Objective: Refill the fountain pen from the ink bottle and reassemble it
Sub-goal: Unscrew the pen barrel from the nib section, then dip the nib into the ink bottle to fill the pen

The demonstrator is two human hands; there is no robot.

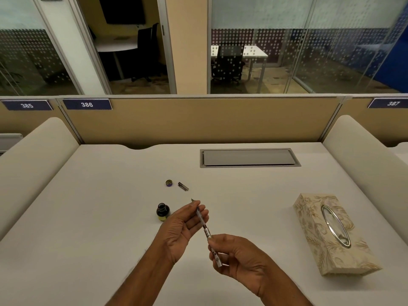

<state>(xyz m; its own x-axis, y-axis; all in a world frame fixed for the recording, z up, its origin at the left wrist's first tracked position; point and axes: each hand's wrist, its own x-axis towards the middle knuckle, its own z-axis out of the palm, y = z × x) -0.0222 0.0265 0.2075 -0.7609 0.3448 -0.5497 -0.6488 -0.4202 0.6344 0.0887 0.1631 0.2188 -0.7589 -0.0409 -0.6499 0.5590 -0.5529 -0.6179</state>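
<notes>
I hold a slim fountain pen [206, 231] above the white desk [110, 195], both hands on it. My left hand [181, 228] pinches the front end near the nib with thumb and fingertips. My right hand [238, 259] grips the rear barrel, which bears a printed label. The small dark ink bottle [163, 211] stands open just left of my left hand. Its round cap [169, 183] lies farther back, and a short dark pen cap [183, 186] lies beside it to the right.
A patterned tissue box [335, 235] sits on the right of the desk. A grey cable hatch [249, 157] is set into the desk at the back. Beige dividers rise on both sides and behind.
</notes>
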